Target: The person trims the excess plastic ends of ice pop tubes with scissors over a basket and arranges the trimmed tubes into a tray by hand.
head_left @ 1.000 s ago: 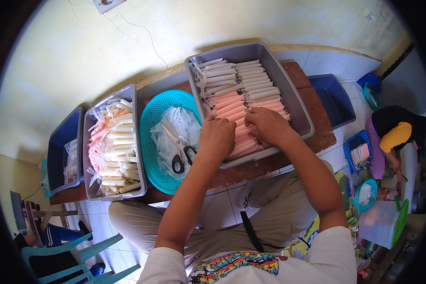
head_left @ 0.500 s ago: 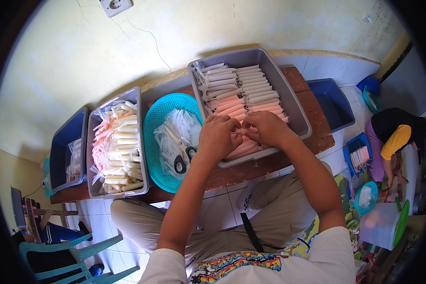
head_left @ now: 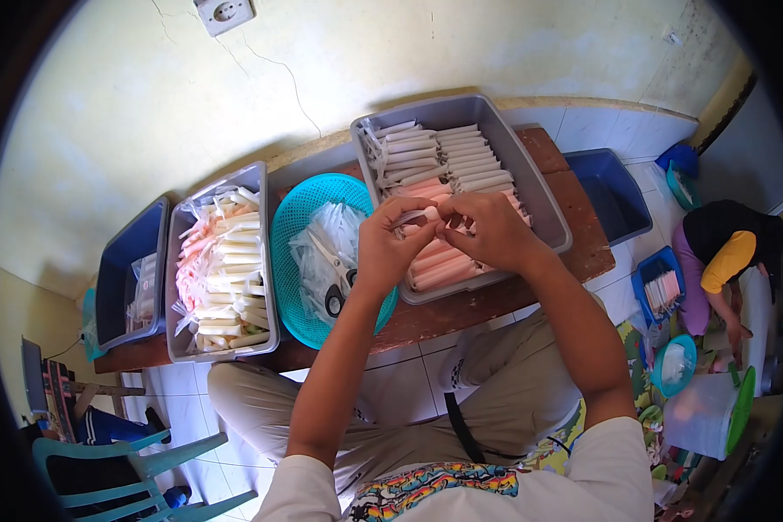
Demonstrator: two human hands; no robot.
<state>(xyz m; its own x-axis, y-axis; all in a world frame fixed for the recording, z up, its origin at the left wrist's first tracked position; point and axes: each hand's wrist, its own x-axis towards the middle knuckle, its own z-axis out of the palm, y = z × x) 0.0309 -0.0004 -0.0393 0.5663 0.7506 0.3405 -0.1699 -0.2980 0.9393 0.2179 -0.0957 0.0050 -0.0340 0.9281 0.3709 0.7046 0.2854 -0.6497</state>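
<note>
My left hand (head_left: 391, 246) and my right hand (head_left: 489, 231) meet above the near part of a large grey tray (head_left: 544, 204). Pinched between the fingers of both is a pink ice pop (head_left: 430, 214) in a thin clear plastic tube, partly hidden by the fingers. Below them in the tray lie rows of pink ice pops (head_left: 444, 264), with whitish ice pops (head_left: 477, 161) in two rows at the far end. To the left of my left hand, scissors (head_left: 332, 274) with black handles rest on clear plastic bags (head_left: 339, 228) in a turquoise mesh basket (head_left: 289, 217).
A grey bin of cream and pink ice pops (head_left: 230, 270) and a dark blue bin (head_left: 117, 287) stand further left on the brown wooden bench (head_left: 583, 209). A blue tub (head_left: 609, 193) is on the floor at right, near a crouching person (head_left: 726, 244). A green chair (head_left: 139, 474) stands lower left.
Both hands have risen slightly from the pink row, and the ice pop between them now shows more. The view has shifted a little. The other person's arm has moved.
</note>
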